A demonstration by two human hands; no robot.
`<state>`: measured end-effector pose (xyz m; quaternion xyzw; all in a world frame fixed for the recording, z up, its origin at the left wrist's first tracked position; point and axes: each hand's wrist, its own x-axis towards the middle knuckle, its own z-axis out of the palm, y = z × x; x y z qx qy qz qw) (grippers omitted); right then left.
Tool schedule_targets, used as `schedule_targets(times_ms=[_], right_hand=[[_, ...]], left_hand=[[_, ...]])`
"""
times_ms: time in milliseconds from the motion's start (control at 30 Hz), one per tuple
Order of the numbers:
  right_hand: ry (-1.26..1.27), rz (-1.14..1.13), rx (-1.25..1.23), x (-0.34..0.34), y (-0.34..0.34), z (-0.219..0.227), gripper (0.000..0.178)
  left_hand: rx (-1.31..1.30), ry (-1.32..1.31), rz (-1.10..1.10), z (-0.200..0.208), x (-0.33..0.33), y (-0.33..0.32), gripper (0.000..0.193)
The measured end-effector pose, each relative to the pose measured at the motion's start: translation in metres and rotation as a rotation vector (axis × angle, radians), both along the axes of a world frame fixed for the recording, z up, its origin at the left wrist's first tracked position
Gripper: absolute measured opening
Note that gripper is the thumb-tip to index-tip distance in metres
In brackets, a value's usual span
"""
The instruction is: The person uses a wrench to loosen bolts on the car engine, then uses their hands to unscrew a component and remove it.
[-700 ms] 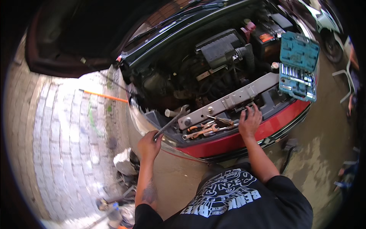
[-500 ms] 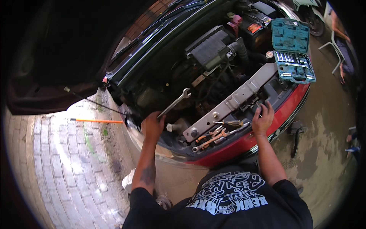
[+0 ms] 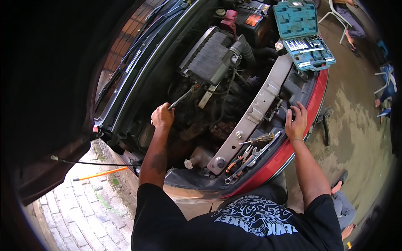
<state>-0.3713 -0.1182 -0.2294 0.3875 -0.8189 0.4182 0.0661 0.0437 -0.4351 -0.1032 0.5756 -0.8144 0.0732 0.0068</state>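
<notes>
My left hand (image 3: 162, 116) is closed around one end of a metal wrench (image 3: 181, 98). The wrench's far head reaches to the lower left edge of the black air filter box (image 3: 205, 56); in the shadow I cannot tell whether it touches anything. My right hand (image 3: 296, 121) rests, fingers apart, on the red car's front edge, right of the grey metal crossbar (image 3: 255, 108). Between that hand and the crossbar's near end lie a screwdriver (image 3: 263, 139), a pair of pliers with orange grips (image 3: 233, 165) and several wrenches (image 3: 240, 172).
A teal socket set case (image 3: 295, 23) lies open on the front right corner. Behind it sit the battery (image 3: 253, 19) and a pink reservoir (image 3: 229, 20). The raised hood (image 3: 50, 104) fills the left side, with a thin prop rod (image 3: 96, 163) below. Other people sit at the right.
My left hand has carried the wrench farther into the engine bay, its head now by the air filter box. My right hand stays on the front edge. The view has shifted.
</notes>
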Motion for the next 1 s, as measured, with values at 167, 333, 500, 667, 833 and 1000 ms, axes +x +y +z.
schedule_targets(times_ms=[167,333,500,667,833,1000], right_hand=[[0.011,0.001,0.017,0.002,-0.001,0.004,0.022],[0.012,0.001,0.014,-0.001,-0.001,0.001,0.021],[-0.004,0.006,0.003,0.000,-0.002,0.004,0.020],[-0.018,0.003,0.011,0.000,-0.001,0.004,0.020],[-0.004,0.001,-0.002,-0.001,-0.001,0.004,0.019],[0.005,0.002,-0.013,-0.002,-0.001,0.002,0.019]], left_hand=[[0.032,0.024,0.030,0.000,0.002,-0.014,0.024],[0.054,0.026,0.051,0.006,-0.004,-0.014,0.026],[0.038,0.031,0.072,0.006,0.003,-0.011,0.026],[0.051,0.058,0.050,-0.004,0.005,-0.008,0.024],[0.032,0.063,0.036,-0.010,0.002,-0.007,0.024],[0.032,0.053,0.039,-0.009,0.005,-0.011,0.024]])
